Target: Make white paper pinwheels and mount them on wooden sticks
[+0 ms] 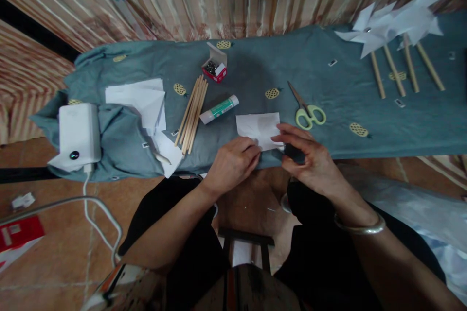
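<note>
A small white sheet of paper (258, 127) lies near the front edge of the cloth-covered table, with a fold or crease across it. My left hand (233, 161) is closed at its near left corner, the fingertips pinching the paper's edge. At the right edge, my right hand (310, 155) has its fingers apart, two fingertips touching the paper and the thumb held away below. Scissors (308, 112) with light green handles lie just beyond my right hand. A glue stick (219, 109) with a green label rests to the left of the paper.
Wooden sticks (192, 115) lie beside the glue stick, below an open red box of small metal pins (215, 68). White paper pieces (140, 99) and a white power bank (79, 132) with a cable are on the left. Paper pinwheels (379, 31) on sticks lie far right.
</note>
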The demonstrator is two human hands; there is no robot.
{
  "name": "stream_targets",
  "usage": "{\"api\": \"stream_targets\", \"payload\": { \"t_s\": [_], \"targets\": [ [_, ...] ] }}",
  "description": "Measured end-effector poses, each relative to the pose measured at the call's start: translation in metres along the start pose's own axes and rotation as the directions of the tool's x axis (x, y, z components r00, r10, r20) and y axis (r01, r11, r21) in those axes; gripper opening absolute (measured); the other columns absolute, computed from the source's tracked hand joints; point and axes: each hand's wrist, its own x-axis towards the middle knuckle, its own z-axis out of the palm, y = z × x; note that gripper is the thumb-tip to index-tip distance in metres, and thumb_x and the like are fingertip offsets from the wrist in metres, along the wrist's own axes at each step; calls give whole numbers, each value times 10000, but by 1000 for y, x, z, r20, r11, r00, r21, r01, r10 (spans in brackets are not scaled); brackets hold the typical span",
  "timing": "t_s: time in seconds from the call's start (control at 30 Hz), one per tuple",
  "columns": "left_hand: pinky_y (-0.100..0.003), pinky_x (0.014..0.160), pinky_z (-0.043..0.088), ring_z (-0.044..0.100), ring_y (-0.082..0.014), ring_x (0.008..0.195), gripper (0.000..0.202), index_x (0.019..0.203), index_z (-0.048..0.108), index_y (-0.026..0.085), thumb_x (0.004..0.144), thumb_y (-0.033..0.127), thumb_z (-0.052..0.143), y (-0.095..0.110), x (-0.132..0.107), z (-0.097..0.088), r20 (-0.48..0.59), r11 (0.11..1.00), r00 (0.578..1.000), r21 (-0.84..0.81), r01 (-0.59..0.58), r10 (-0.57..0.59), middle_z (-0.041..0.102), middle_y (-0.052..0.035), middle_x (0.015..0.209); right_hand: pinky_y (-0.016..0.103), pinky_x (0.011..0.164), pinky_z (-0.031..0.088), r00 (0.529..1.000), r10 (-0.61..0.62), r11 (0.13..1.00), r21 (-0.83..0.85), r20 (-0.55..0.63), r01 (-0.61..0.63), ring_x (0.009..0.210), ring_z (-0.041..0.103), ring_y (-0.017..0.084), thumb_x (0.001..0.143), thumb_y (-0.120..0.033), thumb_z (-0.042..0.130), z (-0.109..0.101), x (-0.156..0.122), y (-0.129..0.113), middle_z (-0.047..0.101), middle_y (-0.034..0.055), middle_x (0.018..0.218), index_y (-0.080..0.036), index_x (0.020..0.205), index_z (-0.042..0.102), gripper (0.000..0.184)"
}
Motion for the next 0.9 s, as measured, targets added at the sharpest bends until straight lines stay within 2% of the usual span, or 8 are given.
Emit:
{"api": "stream_targets", "payload": {
  "t_s": [0.13,0.23,0.5,0.67,0.9],
  "targets": [
    [-288,771,540,629,-170,858,182,913,654,125,931,193,486,3,-1,-2,16,999,1000,-29,-17,18,661,-69,908,495,1056,423,997,70,988,140,15,-71,1208,570,271,791,-239,648,0,1,2,637,71,1256,-246,878,712,108],
    [-295,765,544,630,-175,857,181,919,655,120,927,188,488,5,-2,-2,26,998,999,-53,-22,24,669,-73,908,484,1038,440,996,92,982,166,7,-92,1165,596,260,798,-250,661,4,2,4,666,63,1193,-242,818,713,56],
    [-335,785,553,629,-190,895,227,1119,594,124,933,210,495,5,-5,4,32,995,999,-97,-10,13,688,-84,979,483,1007,464,998,25,1000,-18,-64,-26,1129,598,269,810,-276,676,11,3,2,671,82,1164,-232,906,710,111],
    [-329,792,553,624,-178,909,208,1086,624,149,940,181,478,5,-5,6,63,991,997,-127,-47,55,687,-77,988,493,996,467,997,-9,997,-71,-82,3,1131,595,275,820,-282,666,12,0,1,668,85,1172,-232,1004,692,192],
    [-324,798,552,623,-175,907,192,1025,657,133,933,179,495,4,-5,10,25,974,999,-225,-15,21,686,-77,954,485,982,470,996,-17,999,-48,-93,13,1109,607,269,840,-273,639,11,-3,-2,685,86,1134,-230,1016,685,187]
  ]
}}
